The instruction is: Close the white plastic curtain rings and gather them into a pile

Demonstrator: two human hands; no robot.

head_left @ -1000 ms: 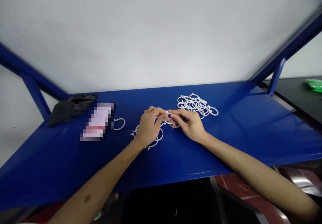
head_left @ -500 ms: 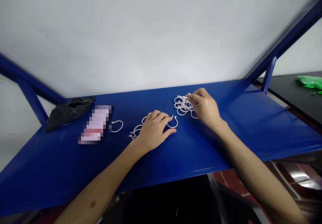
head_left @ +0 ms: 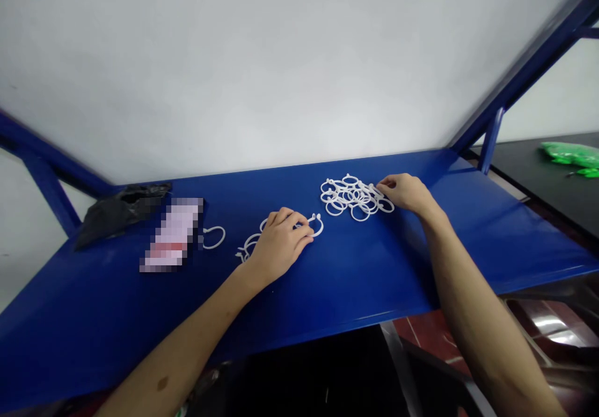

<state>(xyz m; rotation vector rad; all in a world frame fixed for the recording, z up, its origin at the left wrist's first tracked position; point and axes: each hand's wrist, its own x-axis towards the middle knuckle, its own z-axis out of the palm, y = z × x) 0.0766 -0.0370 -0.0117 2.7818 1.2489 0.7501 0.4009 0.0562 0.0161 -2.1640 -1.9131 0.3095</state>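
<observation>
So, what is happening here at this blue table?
On the blue table, a person's left hand rests on a short row of white rings near the middle. The right hand touches the right edge of a pile of white rings farther back. A black bag lies at far left.

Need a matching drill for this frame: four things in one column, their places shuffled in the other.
1 left hand
2 right hand
3 black bag
4 green item

A on the black table, far right
B at the right edge of the ring pile
C over a few separate rings
D far left of the blue shelf

Pairs: 1-C, 2-B, 3-D, 4-A
</observation>
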